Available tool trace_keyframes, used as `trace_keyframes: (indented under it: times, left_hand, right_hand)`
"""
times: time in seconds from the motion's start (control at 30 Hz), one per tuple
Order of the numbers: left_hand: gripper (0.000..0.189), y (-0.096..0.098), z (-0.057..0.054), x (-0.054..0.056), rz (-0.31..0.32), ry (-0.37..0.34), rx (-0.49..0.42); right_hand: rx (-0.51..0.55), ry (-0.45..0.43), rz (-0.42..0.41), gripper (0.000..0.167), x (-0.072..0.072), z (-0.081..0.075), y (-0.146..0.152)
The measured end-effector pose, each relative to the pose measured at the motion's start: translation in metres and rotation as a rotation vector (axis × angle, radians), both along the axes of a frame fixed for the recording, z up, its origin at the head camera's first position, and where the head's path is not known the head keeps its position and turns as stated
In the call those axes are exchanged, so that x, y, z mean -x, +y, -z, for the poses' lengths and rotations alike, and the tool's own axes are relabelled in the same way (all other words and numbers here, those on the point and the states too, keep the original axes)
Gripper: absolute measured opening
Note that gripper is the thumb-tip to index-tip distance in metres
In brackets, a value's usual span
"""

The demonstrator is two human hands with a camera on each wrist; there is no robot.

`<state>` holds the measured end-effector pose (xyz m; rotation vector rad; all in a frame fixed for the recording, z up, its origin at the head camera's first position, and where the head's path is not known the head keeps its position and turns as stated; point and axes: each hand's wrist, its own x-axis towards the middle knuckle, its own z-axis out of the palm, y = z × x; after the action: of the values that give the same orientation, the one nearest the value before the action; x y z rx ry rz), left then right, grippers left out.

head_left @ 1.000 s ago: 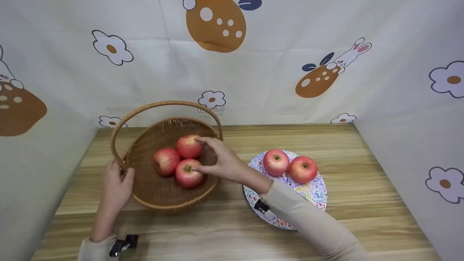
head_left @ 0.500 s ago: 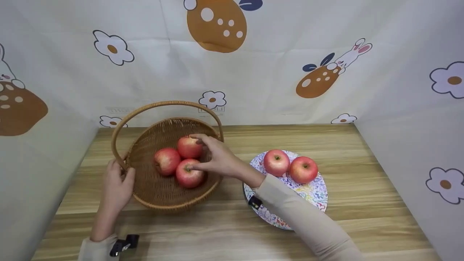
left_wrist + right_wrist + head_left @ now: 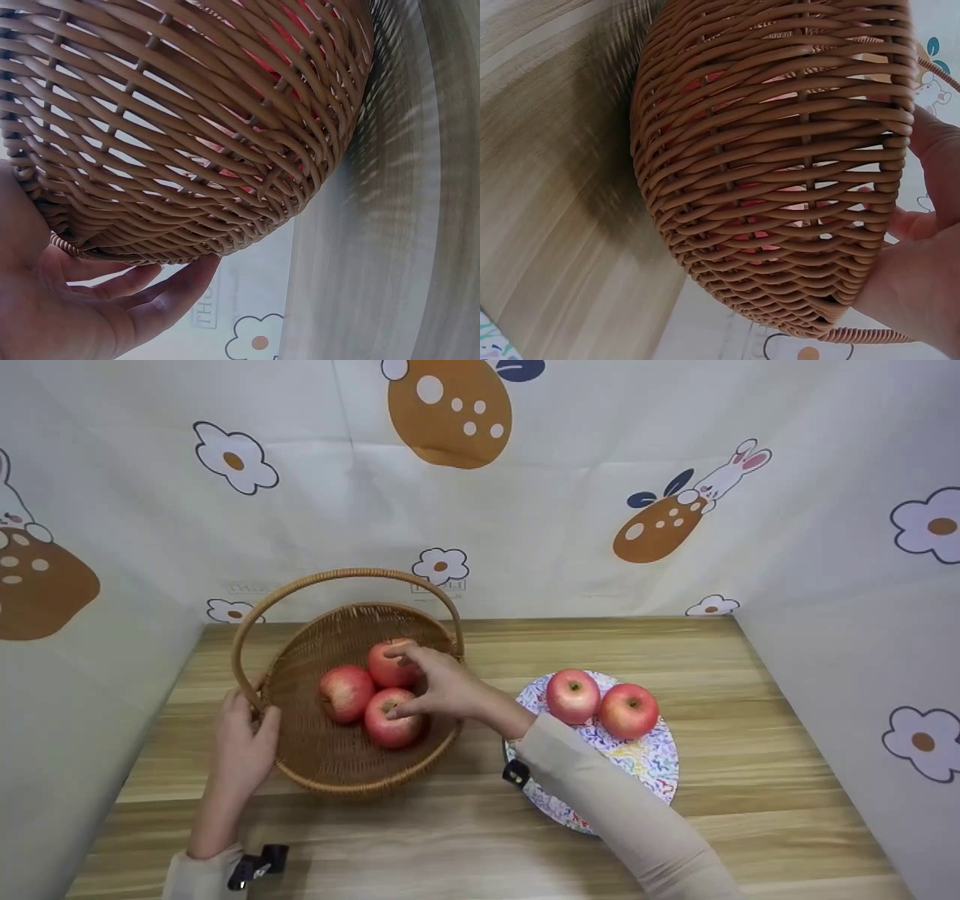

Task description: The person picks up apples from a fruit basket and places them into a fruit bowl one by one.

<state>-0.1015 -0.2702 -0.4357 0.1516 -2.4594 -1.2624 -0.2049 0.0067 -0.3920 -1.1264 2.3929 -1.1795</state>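
Note:
A brown wicker basket (image 3: 352, 789) with a tall arched handle stands at the left of the table in the head view. My left hand (image 3: 244, 746) grips its left rim near the handle's foot, fingers around the outside in the left wrist view. Inside lie three red apples: one at the left (image 3: 345, 694), one at the back (image 3: 384, 664) and one at the front (image 3: 390, 730). My right hand (image 3: 450, 690) reaches over the right rim, thumb and fingers spread above the front and back apples. Whether its fingertips touch them is unclear. The right wrist view shows mostly wicker wall.
Right of the basket lies a round plate (image 3: 649, 769) with a colourful pattern, partly under my right forearm. Two more red apples, a left one (image 3: 573, 696) and a right one (image 3: 628, 711), sit on it. A printed curtain (image 3: 555, 510) closes off the table's back and sides.
My right hand has shifted slightly left over the apples, its forearm moving left too. The left hand, basket and apples look unmoved.

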Motion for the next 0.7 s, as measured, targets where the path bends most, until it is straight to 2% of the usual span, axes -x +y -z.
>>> trace_keyframes:
  times: [0.17,0.43,0.7]
  left_hand:
    - [0.050,0.000,0.000,0.000,-0.009,-0.011,-0.003]
    - [0.049,0.000,0.000,0.001,-0.021,-0.030,0.015]
    - [0.049,0.000,0.001,0.000,-0.021,-0.011,0.017]
  right_hand:
    - [-0.040,-0.067,-0.003,0.077,0.001,-0.001,-0.003]
    - [-0.160,-0.065,-0.013,0.078,0.005,-0.001,-0.007]
    - [-0.198,-0.109,-0.036,0.077,0.008,0.002,-0.011]
